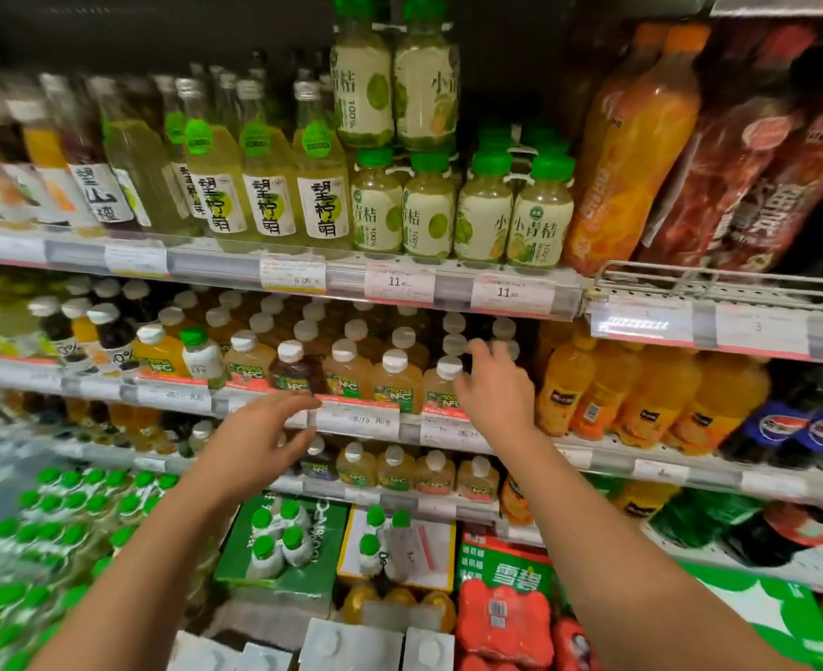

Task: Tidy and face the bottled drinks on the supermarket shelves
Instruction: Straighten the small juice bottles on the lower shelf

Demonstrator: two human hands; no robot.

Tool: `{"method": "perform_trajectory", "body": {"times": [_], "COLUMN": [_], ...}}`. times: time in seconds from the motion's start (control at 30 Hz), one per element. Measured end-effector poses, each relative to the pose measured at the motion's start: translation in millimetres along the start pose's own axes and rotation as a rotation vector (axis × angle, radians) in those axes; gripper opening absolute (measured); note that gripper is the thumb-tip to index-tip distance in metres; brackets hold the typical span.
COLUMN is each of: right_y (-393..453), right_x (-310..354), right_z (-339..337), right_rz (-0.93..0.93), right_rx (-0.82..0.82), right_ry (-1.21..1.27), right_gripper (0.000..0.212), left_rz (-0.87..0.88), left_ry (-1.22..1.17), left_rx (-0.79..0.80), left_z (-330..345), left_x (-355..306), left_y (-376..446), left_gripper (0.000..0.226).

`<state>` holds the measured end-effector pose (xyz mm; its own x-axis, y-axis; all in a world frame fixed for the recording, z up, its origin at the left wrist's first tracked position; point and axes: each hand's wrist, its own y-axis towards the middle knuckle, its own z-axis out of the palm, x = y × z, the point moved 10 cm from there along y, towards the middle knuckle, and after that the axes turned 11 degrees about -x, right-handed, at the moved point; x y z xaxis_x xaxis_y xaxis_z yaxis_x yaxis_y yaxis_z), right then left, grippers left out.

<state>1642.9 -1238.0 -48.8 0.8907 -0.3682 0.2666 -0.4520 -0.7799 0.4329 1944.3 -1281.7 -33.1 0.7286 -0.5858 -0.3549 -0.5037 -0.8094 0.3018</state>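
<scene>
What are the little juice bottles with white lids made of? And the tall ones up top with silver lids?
The small NFC juice bottles look like clear plastic: the juice shows through, and the white caps look like matte plastic. The tall lemon drink bottles look like glass with shiny metal caps, but blur leaves that uncertain.

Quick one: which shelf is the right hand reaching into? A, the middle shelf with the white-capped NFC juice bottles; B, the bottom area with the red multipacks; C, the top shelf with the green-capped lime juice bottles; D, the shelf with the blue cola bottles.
A: the right hand is at the white cap of an NFC juice bottle in the front row of the middle shelf.
</scene>
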Motion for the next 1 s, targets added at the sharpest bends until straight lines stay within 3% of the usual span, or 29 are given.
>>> {"method": "perform_trajectory", "body": {"times": [0.33, 0.6, 0.77, 1.0], "right_y": [-36.2, -49.8, -60.6, -72.3], "right_x": [74.7, 69.6, 57.0, 55.5], "right_z": [37.3, 39.5, 45.2, 26.1], "right_rz": [-0.241, -0.173, -0.086, -0.003], "right_rx": [0.183, 0.183, 0.210, 0.150], "right_ry": [0.126, 0.125, 0.065, 0.051], "right_gripper": [0.038, 0.029, 0.036, 0.036], "left_rz": [-0.203, -0.223, -0.176, -0.132], "left_ry": [0.066, 0.035, 0.096, 0.085], "left_rx": [-0.019, 0.031, 0.079, -0.062], "left_z": [-8.7, 23.6, 43.9, 59.5], "left_x": [49.7, 90.1, 102.3, 116.0], "left_y": [-11.5, 47.5, 85.0, 108.1], "left_gripper": [0.050, 0.067, 0.078, 0.045]}}
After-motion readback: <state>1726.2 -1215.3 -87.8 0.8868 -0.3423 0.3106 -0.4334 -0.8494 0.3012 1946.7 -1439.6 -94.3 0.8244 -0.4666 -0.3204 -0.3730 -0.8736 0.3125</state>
